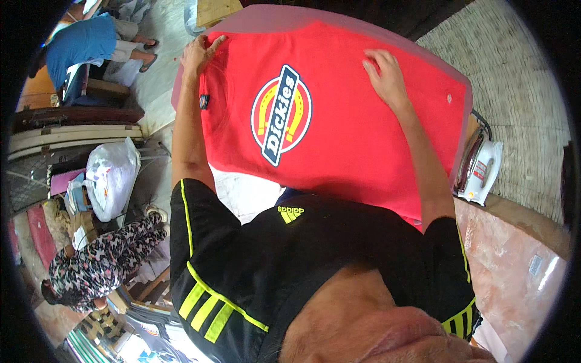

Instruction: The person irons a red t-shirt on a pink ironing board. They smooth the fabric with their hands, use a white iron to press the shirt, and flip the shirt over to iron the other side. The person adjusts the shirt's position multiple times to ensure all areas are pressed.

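A red shirt (345, 109) with a round printed logo (281, 115) in yellow, white and dark blue lies spread over a pinkish ironing board (254, 21). At the shirt's far left corner is my left hand (203, 53), thumb apart from the fingers, by the collar end. A small dark tag (204, 101) sticks out along that side. My right hand (387, 75) is over the right half of the shirt, fingers apart and slightly curled, with nothing in them. Whether it touches the cloth I cannot tell.
A white iron (481, 172) stands at the board's right end, beside a pink marbled surface (502, 242). On the left are a stuffed clear plastic bag (112, 178), a person in patterned clothes (106, 260) and, farther off, a person in a blue top (82, 45).
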`<action>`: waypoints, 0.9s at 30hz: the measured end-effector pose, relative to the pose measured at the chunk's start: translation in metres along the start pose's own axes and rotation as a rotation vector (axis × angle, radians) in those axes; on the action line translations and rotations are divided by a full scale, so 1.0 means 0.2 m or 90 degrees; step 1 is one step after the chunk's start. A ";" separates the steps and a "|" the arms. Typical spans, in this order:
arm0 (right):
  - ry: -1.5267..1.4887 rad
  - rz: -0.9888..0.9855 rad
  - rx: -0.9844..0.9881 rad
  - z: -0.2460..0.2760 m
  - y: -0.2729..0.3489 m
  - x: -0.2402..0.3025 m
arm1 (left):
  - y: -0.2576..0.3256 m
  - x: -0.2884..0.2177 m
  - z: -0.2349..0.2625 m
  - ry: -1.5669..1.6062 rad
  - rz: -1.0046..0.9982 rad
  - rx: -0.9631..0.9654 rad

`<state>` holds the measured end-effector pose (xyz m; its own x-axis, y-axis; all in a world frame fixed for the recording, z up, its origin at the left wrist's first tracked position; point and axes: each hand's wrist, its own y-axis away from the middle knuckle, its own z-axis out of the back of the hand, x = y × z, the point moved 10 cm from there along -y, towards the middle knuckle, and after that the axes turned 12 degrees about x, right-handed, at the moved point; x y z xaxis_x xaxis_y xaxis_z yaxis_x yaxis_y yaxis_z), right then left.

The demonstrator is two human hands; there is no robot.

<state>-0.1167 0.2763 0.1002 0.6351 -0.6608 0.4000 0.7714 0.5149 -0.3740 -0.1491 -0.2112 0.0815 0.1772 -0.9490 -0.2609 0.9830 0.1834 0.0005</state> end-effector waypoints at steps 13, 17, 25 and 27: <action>-0.159 0.090 0.636 -0.52 -0.89 0.11 | -0.16 0.00 -0.03 0.267 -0.200 0.073; -0.153 0.019 0.539 -0.54 -0.96 -0.06 | -0.14 -0.01 -0.02 0.285 -0.168 0.029; -0.084 0.200 0.216 -0.44 -0.84 0.08 | -0.11 0.00 0.03 0.138 -0.135 -0.014; 0.025 0.160 0.038 -0.36 -0.74 0.19 | -0.07 0.05 0.07 -0.043 -0.139 -0.088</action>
<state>-0.2102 0.1354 0.1101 0.8063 -0.5278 0.2670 0.5909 0.6969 -0.4065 -0.1600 -0.2276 0.0918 -0.0310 -0.9840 -0.1756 0.9833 0.0015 -0.1819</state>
